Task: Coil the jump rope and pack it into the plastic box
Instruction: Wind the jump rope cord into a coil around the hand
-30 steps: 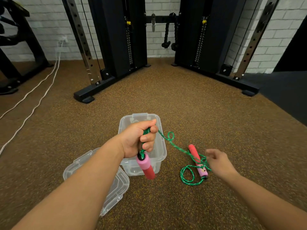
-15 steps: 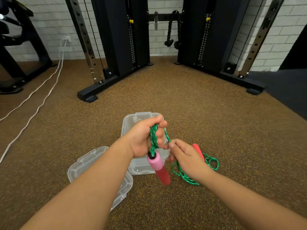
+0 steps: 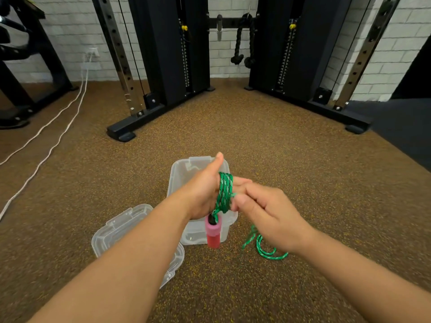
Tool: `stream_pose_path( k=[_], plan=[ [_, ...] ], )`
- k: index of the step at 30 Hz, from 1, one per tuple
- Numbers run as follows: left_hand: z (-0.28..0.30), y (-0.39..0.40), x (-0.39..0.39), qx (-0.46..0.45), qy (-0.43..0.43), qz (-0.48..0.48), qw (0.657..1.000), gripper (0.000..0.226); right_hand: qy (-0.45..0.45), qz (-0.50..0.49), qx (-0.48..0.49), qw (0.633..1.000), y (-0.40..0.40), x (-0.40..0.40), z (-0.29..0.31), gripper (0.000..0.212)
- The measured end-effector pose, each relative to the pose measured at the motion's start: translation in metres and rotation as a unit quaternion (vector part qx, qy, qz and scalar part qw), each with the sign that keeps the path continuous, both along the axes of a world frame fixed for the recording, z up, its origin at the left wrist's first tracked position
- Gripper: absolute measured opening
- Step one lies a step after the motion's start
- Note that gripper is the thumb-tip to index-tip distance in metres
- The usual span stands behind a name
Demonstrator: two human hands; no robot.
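A green jump rope (image 3: 224,192) is wound in several turns around the fingers of my left hand (image 3: 205,194), thumb up, above the clear plastic box (image 3: 179,173). One pink-and-red handle (image 3: 212,231) hangs below that hand. My right hand (image 3: 268,215) pinches the rope just right of the coil. A loose loop of rope (image 3: 265,250) trails on the floor under my right wrist. The second handle is hidden.
The box's clear lid (image 3: 116,231) lies on the brown speckled floor to the left of the box. A black cable machine (image 3: 168,54) stands at the back with feet reaching forward. White cables (image 3: 46,145) run along the floor at the left.
My right hand left the floor and came up to the left hand with the rope. More turns now sit around my left fingers, and less rope lies loose on the floor.
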State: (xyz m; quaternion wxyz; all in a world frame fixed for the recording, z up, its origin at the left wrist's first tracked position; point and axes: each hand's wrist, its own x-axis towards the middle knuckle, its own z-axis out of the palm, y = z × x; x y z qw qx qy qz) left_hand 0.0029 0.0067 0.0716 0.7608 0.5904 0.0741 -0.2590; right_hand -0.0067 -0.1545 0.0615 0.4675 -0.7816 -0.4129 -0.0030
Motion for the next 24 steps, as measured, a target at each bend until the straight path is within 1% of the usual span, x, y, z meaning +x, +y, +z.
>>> stream_pose_path(
  k=[2, 3, 4, 6, 7, 10, 11, 13, 15, 16, 17, 18, 20, 22, 24],
  plan=[
    [-0.001, 0.001, -0.003, 0.021, 0.012, -0.073, 0.997, 0.096, 0.081, 0.014, 0.068, 0.994, -0.001, 0.008, 0.009, 0.022],
    [-0.002, 0.002, -0.004, 0.022, 0.024, -0.114, 0.993, 0.102, 0.092, 0.002, 0.081, 0.992, -0.003, 0.013, 0.013, 0.022],
    [-0.003, 0.003, -0.004, 0.020, 0.036, -0.152, 0.987, 0.106, 0.080, -0.021, 0.072, 0.994, -0.005, 0.019, 0.014, 0.022],
    [-0.003, 0.006, -0.004, 0.008, 0.048, -0.206, 0.977, 0.106, 0.082, -0.057, 0.049, 0.994, -0.008, 0.030, 0.007, 0.023],
    [-0.001, 0.007, -0.006, -0.003, 0.047, -0.224, 0.974, 0.099, 0.105, -0.063, 0.048, 0.991, -0.008, 0.035, 0.001, 0.024],
    [0.005, 0.009, -0.011, -0.025, 0.023, -0.260, 0.965, 0.056, 0.154, -0.072, 0.057, 0.984, -0.005, 0.039, -0.017, 0.028],
    [0.006, 0.008, -0.014, -0.027, 0.015, -0.263, 0.964, 0.046, 0.171, -0.067, 0.066, 0.981, -0.003, 0.038, -0.021, 0.028],
    [0.005, 0.007, -0.015, -0.038, 0.003, -0.247, 0.968, 0.040, 0.224, -0.054, 0.101, 0.968, 0.001, 0.034, -0.029, 0.027],
    [0.005, 0.006, -0.014, -0.078, -0.009, -0.194, 0.978, 0.039, 0.293, -0.038, 0.137, 0.946, 0.005, 0.029, -0.038, 0.024],
    [0.005, 0.006, -0.013, -0.103, -0.012, -0.154, 0.983, 0.039, 0.304, -0.044, 0.125, 0.943, 0.007, 0.024, -0.042, 0.025],
    [0.006, 0.006, -0.011, -0.120, -0.015, -0.109, 0.987, 0.040, 0.300, -0.064, 0.094, 0.947, 0.008, 0.018, -0.047, 0.026],
    [0.006, 0.007, -0.009, -0.125, -0.022, -0.065, 0.990, 0.041, 0.275, -0.091, 0.049, 0.956, 0.008, 0.012, -0.051, 0.028],
    [0.006, 0.007, -0.006, -0.119, -0.038, 0.004, 0.992, 0.041, 0.193, -0.138, -0.054, 0.970, 0.007, 0.004, -0.059, 0.030],
    [0.005, 0.006, -0.004, -0.111, -0.054, 0.050, 0.991, 0.037, 0.134, -0.142, -0.128, 0.972, 0.003, -0.003, -0.060, 0.032],
    [0.003, 0.005, -0.001, -0.106, -0.067, 0.093, 0.988, 0.034, 0.091, -0.121, -0.168, 0.974, -0.001, -0.008, -0.055, 0.033]
  ],
)
